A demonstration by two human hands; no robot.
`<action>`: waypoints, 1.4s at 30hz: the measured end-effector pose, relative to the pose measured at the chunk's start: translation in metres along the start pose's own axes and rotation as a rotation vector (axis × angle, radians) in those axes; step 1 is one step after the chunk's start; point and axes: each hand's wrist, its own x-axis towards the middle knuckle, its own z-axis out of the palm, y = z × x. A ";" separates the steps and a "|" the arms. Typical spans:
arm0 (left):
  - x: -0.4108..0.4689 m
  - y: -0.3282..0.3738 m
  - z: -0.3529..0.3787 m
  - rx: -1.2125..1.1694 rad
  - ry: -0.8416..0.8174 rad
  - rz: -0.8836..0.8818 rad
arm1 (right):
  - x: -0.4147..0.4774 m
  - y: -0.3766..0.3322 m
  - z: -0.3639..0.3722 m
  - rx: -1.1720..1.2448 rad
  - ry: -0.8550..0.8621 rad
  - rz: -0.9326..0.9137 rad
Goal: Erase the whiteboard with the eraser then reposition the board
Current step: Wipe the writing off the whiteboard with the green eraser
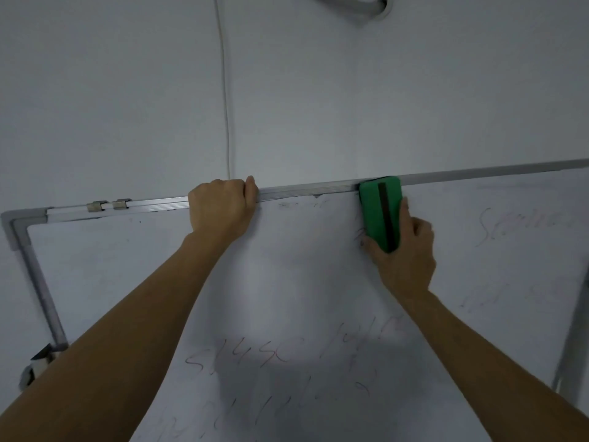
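Head view, angled at a whiteboard [302, 282] against a pale wall [398, 90], aluminium top rail [318, 189] slanting across the middle from nine o'clock up to three o'clock. Just left of centre, toward nine o'clock: left hand [220, 212], clenched over the top rail, fingers curled over it and out of sight, thumb up against the rail, forearm running down to seven o'clock. Just right of centre, toward three o'clock: green eraser [379, 215], upright, flat against the board surface, upper end touching the top rail, black strip down its back. Grasped from below by the right hand [404, 256], fingers along the eraser's right side, thumb at its lower left, forearm running down to five o'clock. Hands well apart. Faint, smeared marker writing [242, 357] at six o'clock between the forearms, more toward three o'clock near the right edge, a few traces just under the rail between the hands. Further out at nine o'clock: two metal clips [108, 204] on the rail, then a grey corner piece [19, 222] at the frame's turn downward. At twelve o'clock, a thin pale cable [227, 106] down the wall, ending behind the rail beside the left hand. At one o'clock, top edge, a grey pipe bend [360, 11]. At eight o'clock, something small and metallic beside the frame, too dim to identify.
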 end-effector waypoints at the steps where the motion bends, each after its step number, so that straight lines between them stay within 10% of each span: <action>1: 0.000 0.000 0.000 0.000 -0.005 0.001 | -0.010 -0.004 0.002 -0.030 -0.012 -0.049; 7: 0.000 -0.004 -0.003 -0.011 -0.025 -0.018 | -0.087 0.022 0.020 -0.193 -0.283 -0.619; 14: 0.001 0.002 -0.002 -0.004 -0.042 -0.023 | 0.006 0.021 -0.009 0.007 0.004 0.061; 22: -0.001 -0.004 -0.006 -0.011 -0.030 -0.030 | -0.080 0.041 0.010 -0.219 -0.285 -0.492; 29: 0.001 0.004 -0.003 0.000 -0.035 -0.034 | -0.008 0.034 -0.011 0.011 -0.015 0.138; 36: 0.000 -0.005 -0.003 0.004 -0.005 -0.009 | -0.092 0.054 0.005 -0.202 -0.315 -0.477; 42: 0.001 0.002 -0.003 0.003 -0.025 -0.027 | 0.004 0.068 -0.028 -0.036 -0.006 0.241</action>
